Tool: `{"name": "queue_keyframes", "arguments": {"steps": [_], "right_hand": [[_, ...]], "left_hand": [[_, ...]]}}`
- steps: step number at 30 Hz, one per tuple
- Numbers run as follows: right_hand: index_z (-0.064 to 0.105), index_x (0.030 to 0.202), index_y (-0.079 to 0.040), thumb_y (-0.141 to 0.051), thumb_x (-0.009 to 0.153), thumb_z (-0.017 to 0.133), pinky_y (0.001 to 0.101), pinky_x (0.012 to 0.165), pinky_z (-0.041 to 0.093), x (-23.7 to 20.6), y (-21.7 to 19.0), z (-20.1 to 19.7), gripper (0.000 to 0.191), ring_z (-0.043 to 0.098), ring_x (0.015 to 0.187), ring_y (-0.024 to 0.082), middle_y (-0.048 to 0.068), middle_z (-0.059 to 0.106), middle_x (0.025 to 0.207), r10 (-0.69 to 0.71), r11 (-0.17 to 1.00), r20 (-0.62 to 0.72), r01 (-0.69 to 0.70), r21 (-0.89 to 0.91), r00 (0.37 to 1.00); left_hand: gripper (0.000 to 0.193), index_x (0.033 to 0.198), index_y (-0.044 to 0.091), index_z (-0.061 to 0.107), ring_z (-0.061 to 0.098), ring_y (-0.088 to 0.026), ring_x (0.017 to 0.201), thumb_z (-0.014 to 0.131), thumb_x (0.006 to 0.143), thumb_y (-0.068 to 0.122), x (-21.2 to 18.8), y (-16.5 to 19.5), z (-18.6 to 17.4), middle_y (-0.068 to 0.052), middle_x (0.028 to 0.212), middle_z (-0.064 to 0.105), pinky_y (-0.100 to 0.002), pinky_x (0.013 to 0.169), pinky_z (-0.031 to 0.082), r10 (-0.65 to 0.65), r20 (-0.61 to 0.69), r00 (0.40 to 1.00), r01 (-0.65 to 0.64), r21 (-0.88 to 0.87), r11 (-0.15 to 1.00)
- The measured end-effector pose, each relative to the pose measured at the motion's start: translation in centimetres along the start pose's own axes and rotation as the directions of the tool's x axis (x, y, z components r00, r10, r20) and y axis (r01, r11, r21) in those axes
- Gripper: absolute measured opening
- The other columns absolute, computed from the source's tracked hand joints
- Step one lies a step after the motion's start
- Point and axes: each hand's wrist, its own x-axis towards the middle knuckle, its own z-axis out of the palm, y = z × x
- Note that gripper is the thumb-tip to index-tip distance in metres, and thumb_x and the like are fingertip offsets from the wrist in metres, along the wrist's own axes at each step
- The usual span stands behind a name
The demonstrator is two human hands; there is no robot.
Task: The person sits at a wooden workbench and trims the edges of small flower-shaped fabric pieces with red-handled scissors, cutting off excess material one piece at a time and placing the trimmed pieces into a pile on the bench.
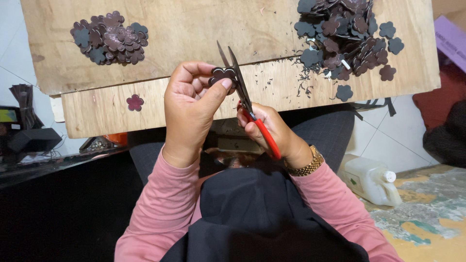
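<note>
My left hand (191, 104) pinches a small dark flower-shaped piece (222, 75) between thumb and fingers, held over the front edge of a wooden board (194, 29). My right hand (272, 131) grips red-handled scissors (245, 99), whose blades point up and are parted around the edge of that piece. A pile of dark maroon and grey flower pieces (110, 38) lies at the board's left. A larger, looser heap of flower pieces (347, 36) lies at the right, with fine dark trimmings scattered beside it.
A single maroon flower piece (135, 102) lies on the lower plank. A white plastic jug (371, 180) lies on the floor at right, near a patterned mat. Dark boxes and strips sit at the left edge. A purple object shows at the top right.
</note>
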Motion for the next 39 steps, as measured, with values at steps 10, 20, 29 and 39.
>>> {"name": "queue_keyframes", "arguments": {"steps": [10, 20, 29, 39], "right_hand": [[0.055, 0.101, -0.006, -0.071, 0.097, 0.056, 0.0207, 0.066, 0.037, -0.1, 0.2, -0.3, 0.065, 0.041, 0.074, 0.005, -0.006, 0.047, 0.083, -0.009, 0.998, 0.008, 0.01, -0.058, 1.0], [0.055, 0.106, -0.006, -0.072, 0.098, 0.056, 0.021, 0.07, 0.042, 0.0, 1.1, -0.6, 0.066, 0.045, 0.08, 0.005, -0.005, 0.051, 0.09, -0.091, 0.991, -0.011, 0.089, -0.105, 0.996], [0.054, 0.117, -0.006, -0.075, 0.095, 0.057, 0.0247, 0.08, 0.047, 0.0, 1.9, -0.7, 0.072, 0.051, 0.088, 0.009, -0.001, 0.051, 0.099, -0.026, 0.972, -0.051, 0.038, 0.233, 0.998], [0.051, 0.122, -0.003, -0.078, 0.096, 0.051, 0.025, 0.081, 0.048, -0.2, 0.8, 0.2, 0.079, 0.05, 0.091, 0.01, 0.001, 0.051, 0.104, -0.073, 0.994, 0.036, 0.07, 0.08, 0.997]], "left_hand": [[0.027, 0.116, -0.002, 0.055, 0.069, -0.014, 0.093, 0.071, 0.095, -0.007, 0.2, 0.2, 0.1, -0.012, 0.104, 0.07, -0.029, 0.088, 0.061, 0.005, -0.006, 1.0, -0.005, 0.004, 1.0], [0.023, 0.113, -0.001, 0.057, 0.07, -0.013, 0.093, 0.072, 0.096, -0.006, 0.3, 0.1, -0.1, -0.011, 0.103, 0.071, -0.028, 0.088, 0.061, 0.022, -0.002, 1.0, -0.022, 0.004, 1.0], [0.015, 0.109, 0.0, 0.061, 0.071, -0.014, 0.086, 0.071, 0.099, -0.001, 0.2, -0.4, -0.5, -0.01, 0.099, 0.073, -0.024, 0.074, 0.052, -0.014, -0.052, 0.999, 0.019, 0.107, 0.994], [0.016, 0.113, -0.001, 0.063, 0.067, -0.01, 0.089, 0.068, 0.099, -0.003, 0.2, -1.6, -0.2, -0.006, 0.101, 0.071, -0.026, 0.084, 0.059, -0.023, 0.044, 0.999, 0.022, 0.019, 1.0]]}}
